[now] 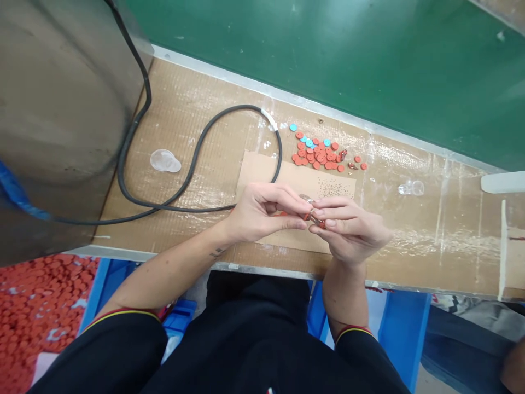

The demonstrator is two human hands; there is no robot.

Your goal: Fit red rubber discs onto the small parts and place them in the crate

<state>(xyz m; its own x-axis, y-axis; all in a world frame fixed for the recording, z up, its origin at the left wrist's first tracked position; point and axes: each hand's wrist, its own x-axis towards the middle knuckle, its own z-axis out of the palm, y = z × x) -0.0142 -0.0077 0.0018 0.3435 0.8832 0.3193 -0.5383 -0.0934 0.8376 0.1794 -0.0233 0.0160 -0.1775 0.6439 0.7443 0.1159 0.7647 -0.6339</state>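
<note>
My left hand [260,210] and my right hand [355,227] meet over a flat cardboard sheet [256,172], fingertips almost touching. Between the thumb and fingers of the left one is a small red piece [306,216], mostly covered. The right fingers close around a small shiny piece [315,220] with some red on it; its exact kind is hidden. Just beyond the hands lies a loose group of red button-like discs [322,157] with several blue discs [308,143] among them. Many tiny dark bits [334,187] are scattered on the sheet.
A black cable [200,142] loops across the bench, passing behind my left hand. Clear plastic scoop-like pieces lie left [164,161] and right [411,187]. A large metal box [61,109] stands at left, above a bin of red discs [49,301]. Another person's leg [459,345] shows lower right.
</note>
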